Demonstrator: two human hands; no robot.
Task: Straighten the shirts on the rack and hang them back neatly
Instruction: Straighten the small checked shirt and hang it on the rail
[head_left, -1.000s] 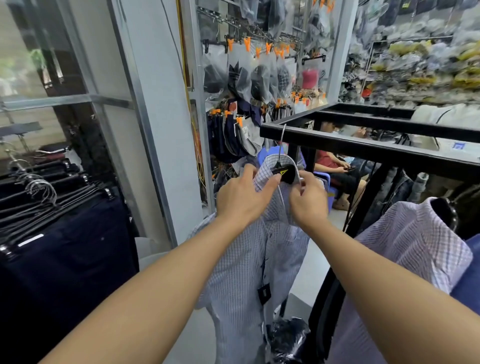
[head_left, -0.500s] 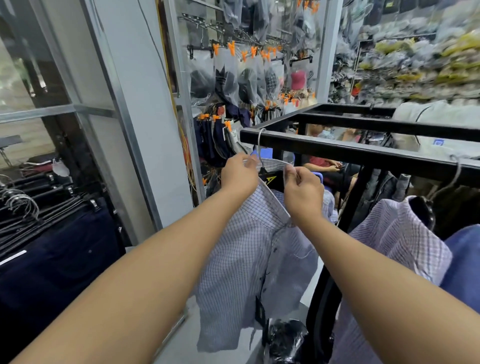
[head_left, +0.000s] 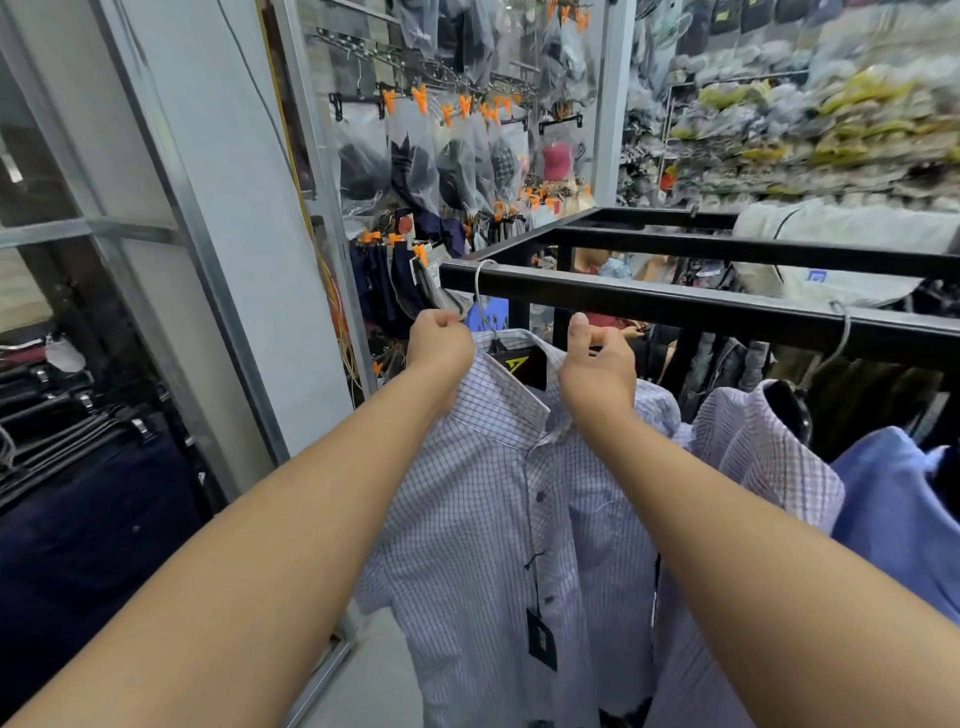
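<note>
A white checked shirt (head_left: 483, 514) hangs from a wire hanger hook (head_left: 480, 291) over the black rack bar (head_left: 701, 306) at its left end. My left hand (head_left: 441, 345) pinches the collar on the shirt's left side. My right hand (head_left: 597, 364) grips the collar and hanger shoulder on the right side, thumb raised. A black tag (head_left: 540, 644) dangles from the shirt's front. To its right hang a lilac checked shirt (head_left: 763, 457) and a blue shirt (head_left: 898, 499).
A metal door frame (head_left: 208, 260) and white wall stand on the left, with dark trousers (head_left: 78, 519) on hangers beside them. Bagged goods with orange clips (head_left: 447, 156) hang behind the rack. A seated person (head_left: 618, 270) is partly visible beyond the bars.
The shirt was lifted and its hanger hook now sits over the rack bar. Both hands moved apart to the two sides of the collar, and the shirt front now faces me.
</note>
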